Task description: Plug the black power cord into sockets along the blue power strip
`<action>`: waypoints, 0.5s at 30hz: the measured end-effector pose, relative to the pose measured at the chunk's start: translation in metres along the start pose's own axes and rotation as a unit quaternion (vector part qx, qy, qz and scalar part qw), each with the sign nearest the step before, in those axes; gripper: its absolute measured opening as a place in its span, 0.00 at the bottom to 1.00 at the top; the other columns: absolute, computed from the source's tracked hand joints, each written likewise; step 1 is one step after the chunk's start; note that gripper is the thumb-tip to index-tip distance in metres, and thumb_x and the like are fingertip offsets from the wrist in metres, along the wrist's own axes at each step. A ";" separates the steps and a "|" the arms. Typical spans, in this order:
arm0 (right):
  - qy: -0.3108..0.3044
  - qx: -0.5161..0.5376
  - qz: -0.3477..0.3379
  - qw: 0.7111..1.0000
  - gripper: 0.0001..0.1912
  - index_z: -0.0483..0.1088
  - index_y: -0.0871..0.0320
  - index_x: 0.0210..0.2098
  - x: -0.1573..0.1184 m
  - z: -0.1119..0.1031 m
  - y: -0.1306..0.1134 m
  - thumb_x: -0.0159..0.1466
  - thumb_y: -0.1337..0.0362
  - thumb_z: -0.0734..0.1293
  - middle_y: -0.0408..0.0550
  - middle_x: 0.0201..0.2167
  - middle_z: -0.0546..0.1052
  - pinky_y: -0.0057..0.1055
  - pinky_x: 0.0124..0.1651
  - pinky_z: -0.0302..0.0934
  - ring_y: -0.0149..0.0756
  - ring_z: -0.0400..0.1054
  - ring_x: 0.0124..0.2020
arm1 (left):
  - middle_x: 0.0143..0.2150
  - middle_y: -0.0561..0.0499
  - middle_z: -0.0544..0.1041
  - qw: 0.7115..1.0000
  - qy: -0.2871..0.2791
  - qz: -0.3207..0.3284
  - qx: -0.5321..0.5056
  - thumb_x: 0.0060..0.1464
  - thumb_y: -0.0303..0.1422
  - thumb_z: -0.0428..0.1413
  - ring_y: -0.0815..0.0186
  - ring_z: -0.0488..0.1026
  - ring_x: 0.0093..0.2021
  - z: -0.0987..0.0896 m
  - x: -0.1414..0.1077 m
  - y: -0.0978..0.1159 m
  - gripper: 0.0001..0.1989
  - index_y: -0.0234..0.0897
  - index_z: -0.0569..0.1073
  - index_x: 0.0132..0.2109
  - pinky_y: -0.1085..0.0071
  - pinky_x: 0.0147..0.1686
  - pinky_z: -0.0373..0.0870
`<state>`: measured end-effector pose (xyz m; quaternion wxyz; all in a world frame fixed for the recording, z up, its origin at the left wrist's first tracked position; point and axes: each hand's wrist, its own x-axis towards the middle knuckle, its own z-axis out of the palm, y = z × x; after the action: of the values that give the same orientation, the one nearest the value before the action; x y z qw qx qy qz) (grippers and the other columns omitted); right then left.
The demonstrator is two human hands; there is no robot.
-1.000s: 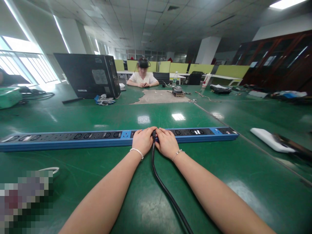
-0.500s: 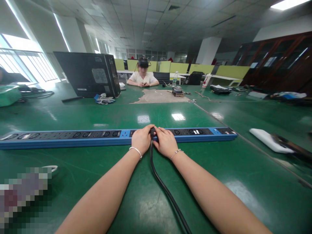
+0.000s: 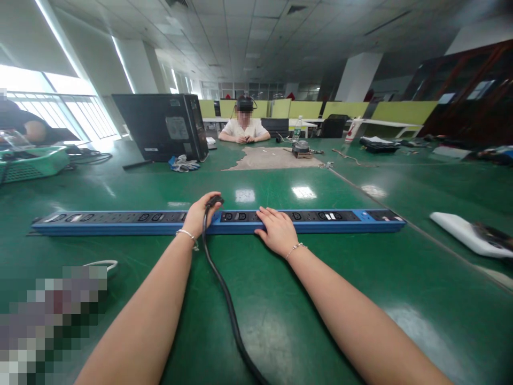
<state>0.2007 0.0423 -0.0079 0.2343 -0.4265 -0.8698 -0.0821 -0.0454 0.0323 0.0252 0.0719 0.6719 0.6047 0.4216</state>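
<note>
A long blue power strip (image 3: 240, 228) with a black face of many sockets lies across the green table. My left hand (image 3: 197, 215) is closed on a black plug (image 3: 214, 201), which it holds just above the strip, left of the middle. From the plug a thick black cable (image 3: 229, 302) runs down toward the bottom edge of the view. My right hand (image 3: 278, 230) rests on the strip right of the middle, its fingers stretched over the sockets and the thumb apart, holding nothing.
Behind the strip stand a black computer case (image 3: 160, 128), gloves (image 3: 183, 163) and a bottle (image 3: 297, 128). A person (image 3: 244, 125) sits across the table, another at far left beside a green basket (image 3: 38, 163). A white object (image 3: 460, 232) lies right.
My left hand has moved left with the black plug, away from my right hand. The plug is now lifted off the strip. The view has shifted a little.
</note>
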 end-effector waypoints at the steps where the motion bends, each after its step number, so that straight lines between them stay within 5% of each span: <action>1: 0.000 0.001 0.000 1.000 0.26 0.62 0.57 0.56 0.000 0.000 0.000 0.60 0.57 0.65 0.48 0.59 0.65 0.41 0.58 0.50 0.41 0.56 0.59 | 0.42 0.46 0.77 1.000 -0.022 0.008 0.004 0.52 0.38 0.50 0.61 0.74 0.41 -0.008 -0.002 -0.007 0.19 0.36 0.70 0.50 0.66 0.44 0.69; 5: 0.003 0.005 0.002 1.000 0.26 0.62 0.57 0.56 0.000 0.000 0.000 0.60 0.57 0.65 0.48 0.59 0.65 0.41 0.58 0.50 0.42 0.56 0.59 | 0.38 0.46 0.78 0.996 -0.090 0.016 0.011 0.52 0.40 0.50 0.60 0.75 0.39 -0.022 -0.008 -0.020 0.20 0.36 0.69 0.50 0.65 0.44 0.70; 15: 0.002 0.008 0.002 1.000 0.26 0.62 0.57 0.56 0.001 -0.001 -0.001 0.60 0.57 0.65 0.48 0.59 0.65 0.41 0.59 0.50 0.41 0.56 0.60 | 0.41 0.47 0.77 0.994 -0.093 0.037 0.046 0.53 0.45 0.49 0.62 0.74 0.39 -0.024 -0.009 -0.026 0.22 0.37 0.69 0.50 0.65 0.43 0.70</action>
<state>0.2000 0.0420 -0.0067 0.2394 -0.4262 -0.8691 -0.0755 -0.0803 0.0214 0.0204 0.0808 0.7327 0.5888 0.3314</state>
